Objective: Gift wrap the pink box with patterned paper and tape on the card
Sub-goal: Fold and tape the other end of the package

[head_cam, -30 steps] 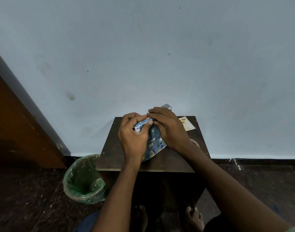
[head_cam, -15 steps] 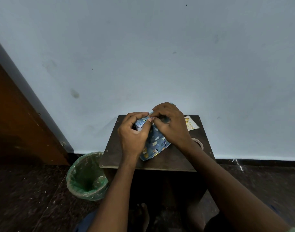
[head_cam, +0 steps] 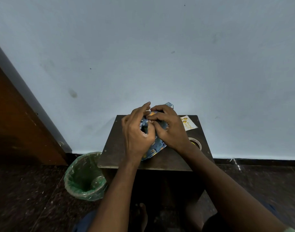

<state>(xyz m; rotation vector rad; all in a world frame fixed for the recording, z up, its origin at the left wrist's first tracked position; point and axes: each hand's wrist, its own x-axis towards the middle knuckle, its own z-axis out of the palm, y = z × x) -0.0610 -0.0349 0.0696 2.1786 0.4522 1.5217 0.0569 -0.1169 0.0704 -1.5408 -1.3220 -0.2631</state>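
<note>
The box, covered in blue patterned paper (head_cam: 156,149), lies on a small dark table (head_cam: 116,148); no pink shows. My left hand (head_cam: 138,133) holds its left end, with the thumb bent against the paper and the index finger lifted straight. My right hand (head_cam: 170,129) is curled over the top and pinches a paper fold beside the left thumb. Most of the box is hidden under both hands. A white card (head_cam: 188,123) with gold print lies at the table's far right corner. A tape roll (head_cam: 196,142) sits by my right wrist.
A bin with a green liner (head_cam: 84,176) stands on the floor left of the table. A brown wooden door (head_cam: 18,123) is at far left. A pale wall rises right behind the table. My bare feet are on the dark floor below.
My left index finger has straightened and lifted off the paper. My right hand stays curled on the top fold. The box has barely moved.
</note>
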